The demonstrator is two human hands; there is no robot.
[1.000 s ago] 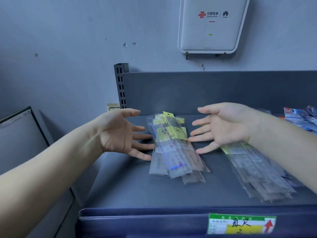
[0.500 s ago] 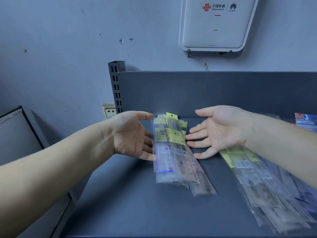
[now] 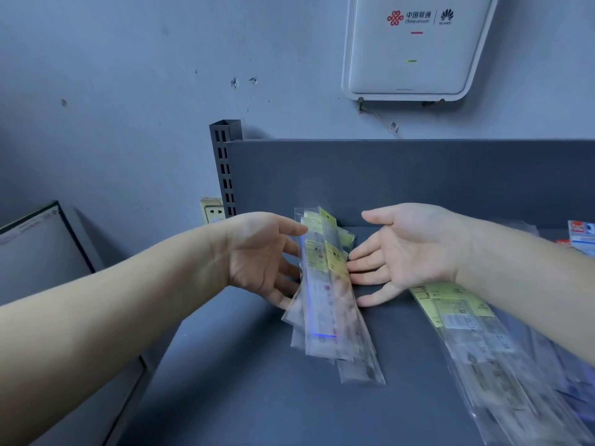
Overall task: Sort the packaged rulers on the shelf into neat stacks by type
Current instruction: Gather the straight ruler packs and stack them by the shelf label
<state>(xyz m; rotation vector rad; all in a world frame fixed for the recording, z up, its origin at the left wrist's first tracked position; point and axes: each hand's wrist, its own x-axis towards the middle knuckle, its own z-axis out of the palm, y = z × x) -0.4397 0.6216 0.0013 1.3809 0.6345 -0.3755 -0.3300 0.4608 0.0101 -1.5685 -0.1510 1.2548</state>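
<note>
Rulers [image 3: 328,294] in slick clear sleeves, fanned on shelf [image 3: 257,397]: light, stiff, slide easily. Left hand [image 3: 260,259] and right hand [image 3: 409,255] flat-fingered, flanking stack sides. Square via long edges.

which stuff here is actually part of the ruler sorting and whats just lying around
Job: middle ruler stack, right ruler pile, shelf, left hand, right hand.

Lying about: white router, wall socket, blue-and-red packets.
</note>
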